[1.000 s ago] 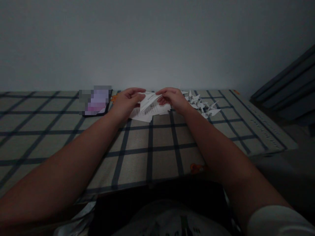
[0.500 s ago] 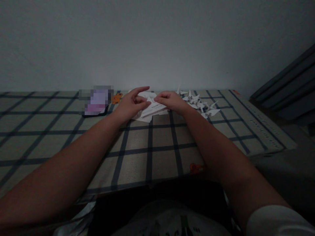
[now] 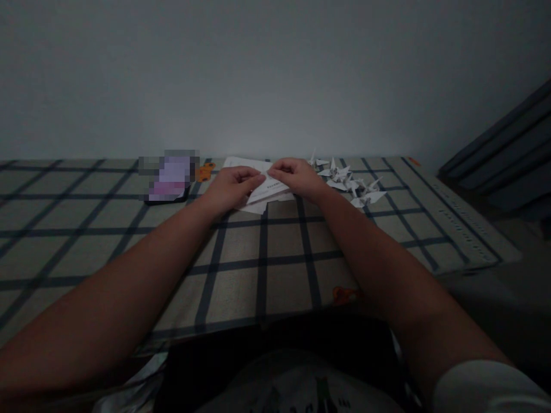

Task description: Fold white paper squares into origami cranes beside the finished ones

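Observation:
Between my hands is a folded white sheet of paper [image 3: 272, 188] with a little dark print on it, shaped like a triangle. My left hand [image 3: 232, 186] pinches it near the upper corner with thumb and fingertips. From the right, my right hand [image 3: 298, 176] pinches the same corner, its fingers curled, almost meeting the left fingertips. Under the folded piece lie more white paper sheets [image 3: 253, 207], partly covered by my hands. Just right of my right hand, several folded paper cranes [image 3: 350, 183] sit in a loose cluster.
A phone [image 3: 172, 178], its screen blurred out, is propped to the left. The checked tablecloth [image 3: 232, 287] covers the table up to the grey wall [image 3: 275, 74]. Dark folded fabric [image 3: 512, 155] hangs at the far right, beyond the table's edge.
My left index finger, raised and stretched out before, has come down and curled onto the paper with the other fingers. My right hand stays almost in place.

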A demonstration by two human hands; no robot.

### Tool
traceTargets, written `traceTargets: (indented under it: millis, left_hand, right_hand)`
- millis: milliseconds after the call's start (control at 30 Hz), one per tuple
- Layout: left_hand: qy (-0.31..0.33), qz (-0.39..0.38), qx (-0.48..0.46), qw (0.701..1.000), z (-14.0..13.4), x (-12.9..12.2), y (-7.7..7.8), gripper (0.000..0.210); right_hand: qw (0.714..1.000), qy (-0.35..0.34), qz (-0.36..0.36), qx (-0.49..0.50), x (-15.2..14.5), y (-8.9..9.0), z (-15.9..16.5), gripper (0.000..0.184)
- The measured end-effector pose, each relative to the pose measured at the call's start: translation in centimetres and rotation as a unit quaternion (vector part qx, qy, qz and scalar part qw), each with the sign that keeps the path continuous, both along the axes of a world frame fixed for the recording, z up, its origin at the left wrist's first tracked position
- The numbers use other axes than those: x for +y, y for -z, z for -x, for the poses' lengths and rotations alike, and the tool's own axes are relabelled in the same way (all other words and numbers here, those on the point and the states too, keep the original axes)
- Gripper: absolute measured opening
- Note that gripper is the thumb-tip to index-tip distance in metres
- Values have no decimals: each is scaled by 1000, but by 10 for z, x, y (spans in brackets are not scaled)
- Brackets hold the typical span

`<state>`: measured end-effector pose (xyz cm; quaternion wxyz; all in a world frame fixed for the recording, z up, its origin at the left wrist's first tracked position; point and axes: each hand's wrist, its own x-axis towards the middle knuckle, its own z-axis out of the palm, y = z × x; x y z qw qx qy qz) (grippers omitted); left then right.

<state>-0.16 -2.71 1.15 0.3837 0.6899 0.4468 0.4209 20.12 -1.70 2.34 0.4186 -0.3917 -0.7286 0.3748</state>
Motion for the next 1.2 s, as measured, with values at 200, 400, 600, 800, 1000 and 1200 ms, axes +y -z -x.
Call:
traceTargets:
  millis: [200,400,600,800,1000,1200]
  left_hand:
    - [-45,-85,22,995,-1,-3,-4,26]
    - [-108,-104,-16,989,0,1,-6,23]
    - [-123,-126,52,983,4,2,-5,27]
    - [-124,-128,55,982,3,1,-8,21]
    - [-128,-77,-6,989,10,11,-6,25]
    - [-98,-35,-80,991,3,9,1,28]
  right_hand:
    - [998,1,-45,-38,1,0,1,22]
    - [993,36,-57,-102,4,-4,-10,29]
    - [982,65,-93,-152,10,1,-13,33]
    - [975,50,-116,-182,8,1,-10,35]
    - [986,86,-90,-112,10,3,-17,48]
    - [999,30,15,-7,4,4,-9,45]
